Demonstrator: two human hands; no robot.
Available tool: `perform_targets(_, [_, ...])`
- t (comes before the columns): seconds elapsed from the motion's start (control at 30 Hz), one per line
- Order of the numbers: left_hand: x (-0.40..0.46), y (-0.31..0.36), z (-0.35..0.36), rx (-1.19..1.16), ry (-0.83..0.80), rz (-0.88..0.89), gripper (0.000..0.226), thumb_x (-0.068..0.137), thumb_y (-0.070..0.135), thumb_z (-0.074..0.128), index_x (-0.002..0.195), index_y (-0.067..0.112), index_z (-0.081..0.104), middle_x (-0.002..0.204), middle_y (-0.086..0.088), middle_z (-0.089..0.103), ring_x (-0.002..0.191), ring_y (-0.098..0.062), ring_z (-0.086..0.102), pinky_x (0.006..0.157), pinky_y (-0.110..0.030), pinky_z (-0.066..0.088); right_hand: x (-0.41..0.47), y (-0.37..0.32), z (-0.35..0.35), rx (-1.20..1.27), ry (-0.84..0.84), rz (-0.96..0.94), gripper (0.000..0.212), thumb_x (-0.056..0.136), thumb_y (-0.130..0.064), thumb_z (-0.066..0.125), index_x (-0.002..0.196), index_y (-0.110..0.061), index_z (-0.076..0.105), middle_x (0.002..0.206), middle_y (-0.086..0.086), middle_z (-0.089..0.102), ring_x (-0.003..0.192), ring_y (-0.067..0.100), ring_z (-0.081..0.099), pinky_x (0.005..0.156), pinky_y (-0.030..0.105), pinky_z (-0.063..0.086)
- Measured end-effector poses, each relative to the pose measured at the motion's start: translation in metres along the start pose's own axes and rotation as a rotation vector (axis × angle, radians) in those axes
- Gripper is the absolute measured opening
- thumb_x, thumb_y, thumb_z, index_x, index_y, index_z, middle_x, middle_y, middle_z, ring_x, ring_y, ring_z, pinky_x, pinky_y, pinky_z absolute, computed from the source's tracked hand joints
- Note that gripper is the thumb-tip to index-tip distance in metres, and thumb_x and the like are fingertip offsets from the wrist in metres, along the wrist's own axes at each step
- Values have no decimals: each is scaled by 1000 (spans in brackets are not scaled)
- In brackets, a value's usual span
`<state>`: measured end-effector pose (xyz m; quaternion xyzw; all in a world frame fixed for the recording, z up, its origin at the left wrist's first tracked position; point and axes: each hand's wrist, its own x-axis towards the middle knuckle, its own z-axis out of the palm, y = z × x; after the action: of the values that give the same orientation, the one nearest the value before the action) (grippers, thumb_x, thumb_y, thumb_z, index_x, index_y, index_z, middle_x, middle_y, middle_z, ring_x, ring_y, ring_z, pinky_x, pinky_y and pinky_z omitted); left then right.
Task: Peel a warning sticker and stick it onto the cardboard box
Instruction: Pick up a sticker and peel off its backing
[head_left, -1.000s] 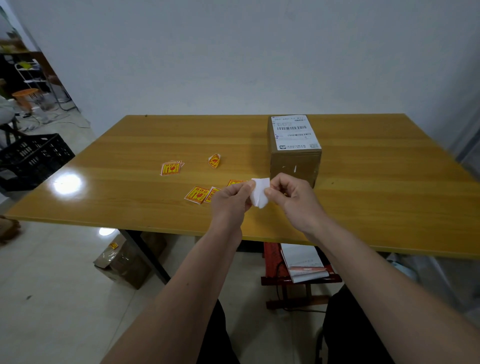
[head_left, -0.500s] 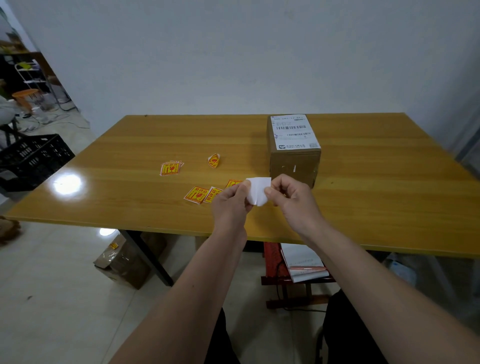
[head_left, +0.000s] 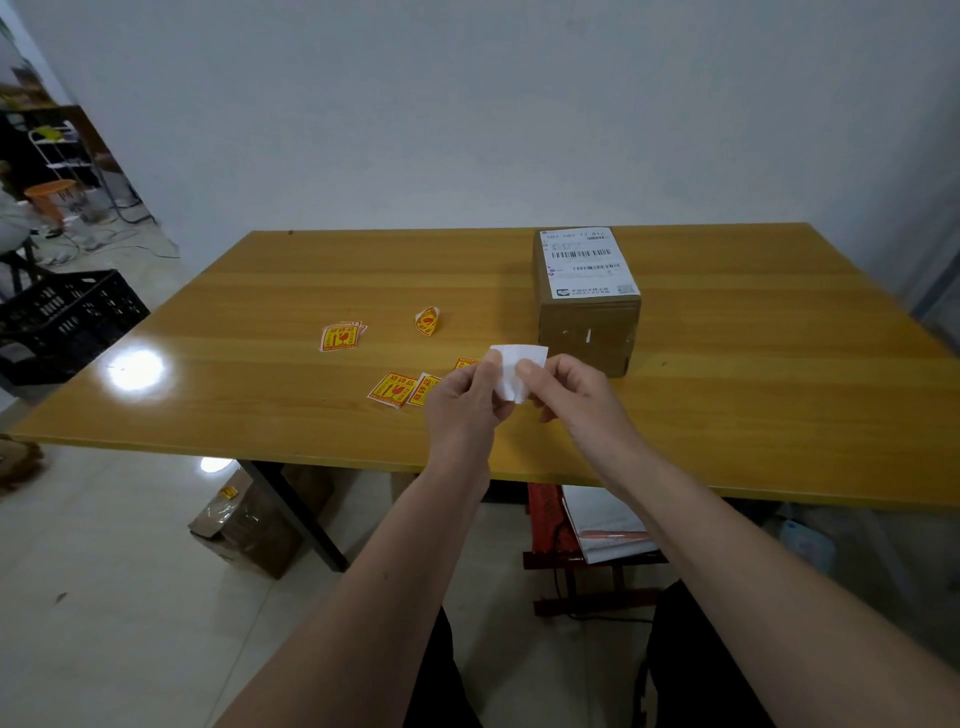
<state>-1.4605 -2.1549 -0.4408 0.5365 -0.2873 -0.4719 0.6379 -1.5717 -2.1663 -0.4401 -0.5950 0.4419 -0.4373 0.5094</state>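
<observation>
Honey-yellow wood grain with long streaks on the table, with one white glare spot near left. Plain brown on the cardboard box, far right; white with black barcodes and small print on its shipping label. Yellow with red border and red symbol on the loose warning stickers, also on the curled one and on the pair nearer. Blank white on the sticker sheet pinched between both hands. Black on the crate at far left. Pale grey-white on the wall. Cream on the floor tiles.
</observation>
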Motion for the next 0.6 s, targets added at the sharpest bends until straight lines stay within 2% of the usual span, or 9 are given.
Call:
perform_targets(0.07, [-2,-1,0,17,-20,-2,27,91,27,59,73,9,66,81,-12,66,77,-18,61,72,-29,55,1,1,1,-19,25,-6,45,82,-31,68,87,12,56,75,9,48,69,18,44,64,30,39])
perform_targets(0.17, [-1,1,-4,-58,-46,-94,23,88,27,63,71,11,65,69,-4,64,68,-13,58,64,-24,53,3,2,0,-19,54,-15,25,80,-17,71,82,7,64,74,11,52,68,17,44,63,30,38])
perform_targets(0.27, [1,4,-12,-204,-126,-273,15,83,26,69,86,12,69,79,-3,68,73,-14,60,60,-21,54,4,6,-5,67,53,22,20,79,-14,71,77,5,64,78,14,55,71,21,46,66,29,39])
perform_targets(0.4, [-1,6,-19,-355,-280,-457,18,83,23,64,99,13,66,86,-4,73,81,-15,67,74,-25,57,4,9,-7,137,41,62,17,79,-13,71,68,-5,61,68,11,53,63,14,47,62,23,41])
perform_targets(0.47, [-2,7,-22,-415,-359,-490,29,78,21,63,104,10,65,92,-7,70,86,-17,66,79,-30,57,4,9,-7,151,47,63,18,80,-12,71,66,-9,60,63,4,53,60,11,47,60,21,42])
perform_targets(0.6, [-2,2,-25,-491,-449,-521,40,73,27,62,108,6,66,105,-10,66,99,-21,62,88,-33,54,5,5,-4,176,43,43,15,80,-10,70,66,-11,63,62,3,58,60,12,52,61,22,47])
